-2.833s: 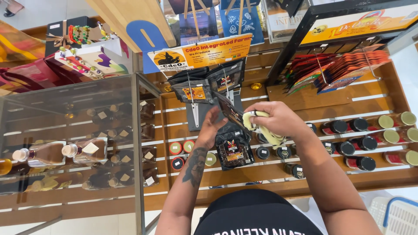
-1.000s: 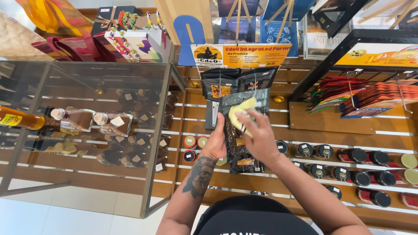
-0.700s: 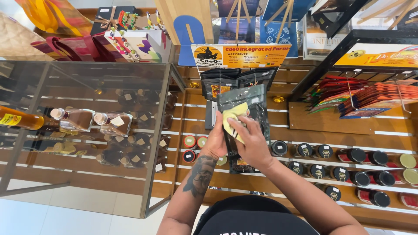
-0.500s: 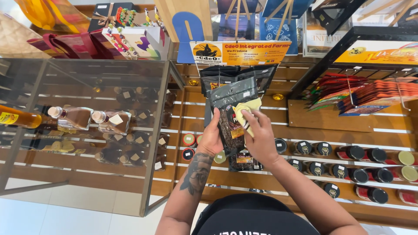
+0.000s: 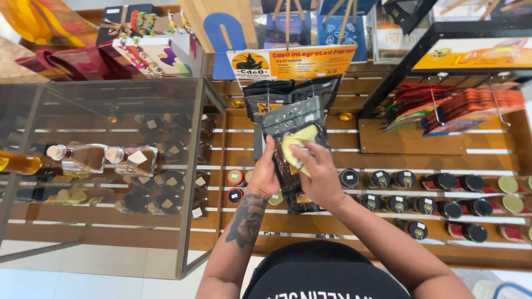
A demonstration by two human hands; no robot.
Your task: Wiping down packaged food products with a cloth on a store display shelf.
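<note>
my left hand [image 5: 265, 176] grips the lower left edge of a dark see-through pouch [image 5: 292, 149], fingers curled closed around it; the forearm below carries a tattoo. my right hand [image 5: 318, 176] presses a pale yellow cloth [image 5: 298, 145] flat against the front of the pouch, fingers closed over the cloth. the pouch stands upright between the two hands, above the slatted wooden shelf [image 5: 388, 145], its silvery top edge tilted slightly left; dark contents fill its lower half.

just beside the left hand, small round tins with red rims [image 5: 235, 178] lie on the slats. to the right of the right hand, two rows of dark-lidded jars [image 5: 421, 182] run along the shelf, with green-lidded jars [image 5: 507, 185] at the far right end.

behind the held pouch, more black pouches [image 5: 277, 93] hang from a hook, under a yellow and white sign card [image 5: 291, 62]. to the right, a fan of red and orange packets [image 5: 460, 105] hangs on pegs.

on the left stands a glass case [image 5: 111, 88]; through its top show clear bottles with pale stoppers [image 5: 105, 158] lying on their sides and small dark bottles [image 5: 166, 202] near them. farthest off, beaded jewellery [image 5: 145, 22] rests on a box beyond the case.
</note>
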